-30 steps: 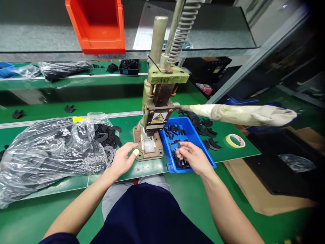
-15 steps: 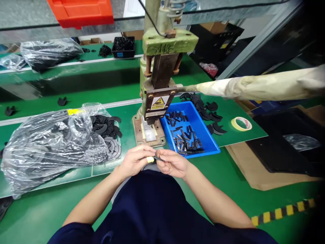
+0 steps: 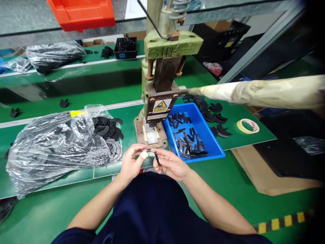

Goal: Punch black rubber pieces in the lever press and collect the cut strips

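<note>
One black strip [image 3: 157, 158], pinched between thumb and fingers of the right hand [image 3: 170, 164], just near of the press [image 3: 164, 76]; long axis running far to near, far end canted slightly left, near end slightly right. One left hand [image 3: 132, 163], left of the strip, fingers bent, thumb wearing a yellow cover [image 3: 144, 155]; cannot tell whether it grips anything. One blue tray [image 3: 207, 136], right, holding similar strips.

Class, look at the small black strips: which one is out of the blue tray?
The strip in the grip of the right hand, in front of the press; the other strips in view lie inside the blue tray.
</note>
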`<state>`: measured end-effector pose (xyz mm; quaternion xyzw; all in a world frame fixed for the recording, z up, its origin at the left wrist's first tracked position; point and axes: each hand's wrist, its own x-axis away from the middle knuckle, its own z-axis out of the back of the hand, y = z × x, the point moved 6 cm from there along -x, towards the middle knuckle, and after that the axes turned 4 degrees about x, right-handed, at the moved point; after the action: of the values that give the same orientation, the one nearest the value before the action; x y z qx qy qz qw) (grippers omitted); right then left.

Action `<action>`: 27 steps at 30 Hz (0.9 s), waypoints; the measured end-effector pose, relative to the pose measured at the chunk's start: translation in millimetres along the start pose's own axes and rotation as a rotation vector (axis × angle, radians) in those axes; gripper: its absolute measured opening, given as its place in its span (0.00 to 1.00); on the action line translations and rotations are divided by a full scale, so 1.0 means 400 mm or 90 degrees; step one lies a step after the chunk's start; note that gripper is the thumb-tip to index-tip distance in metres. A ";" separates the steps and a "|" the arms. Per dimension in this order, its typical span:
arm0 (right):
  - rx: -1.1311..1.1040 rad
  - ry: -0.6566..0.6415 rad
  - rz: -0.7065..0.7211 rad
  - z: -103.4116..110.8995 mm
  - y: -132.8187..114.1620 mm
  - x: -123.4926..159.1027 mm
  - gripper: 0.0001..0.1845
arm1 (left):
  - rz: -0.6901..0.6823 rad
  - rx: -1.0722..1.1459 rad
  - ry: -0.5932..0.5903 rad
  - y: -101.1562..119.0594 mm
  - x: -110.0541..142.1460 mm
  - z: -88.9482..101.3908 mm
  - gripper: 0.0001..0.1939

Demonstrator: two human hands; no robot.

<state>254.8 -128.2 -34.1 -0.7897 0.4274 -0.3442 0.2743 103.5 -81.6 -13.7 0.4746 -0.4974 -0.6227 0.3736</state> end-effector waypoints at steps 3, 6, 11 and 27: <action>0.014 0.097 0.095 0.026 -0.007 -0.014 0.20 | 0.026 -0.007 -0.004 -0.008 0.005 -0.001 0.09; 0.011 0.174 0.170 0.038 -0.003 -0.029 0.14 | 0.031 0.005 -0.046 -0.007 0.007 -0.019 0.10; -0.033 0.226 0.215 0.025 0.017 -0.050 0.14 | -0.018 -0.012 -0.043 -0.003 -0.005 -0.035 0.08; 0.000 0.285 0.186 0.054 0.002 -0.027 0.20 | -0.221 -0.317 -0.102 0.018 -0.135 -0.029 0.06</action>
<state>266.9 -116.2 -51.3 -0.6236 0.5870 -0.4670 0.2200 129.1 -35.8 4.3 0.3954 -0.2689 -0.8155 0.3261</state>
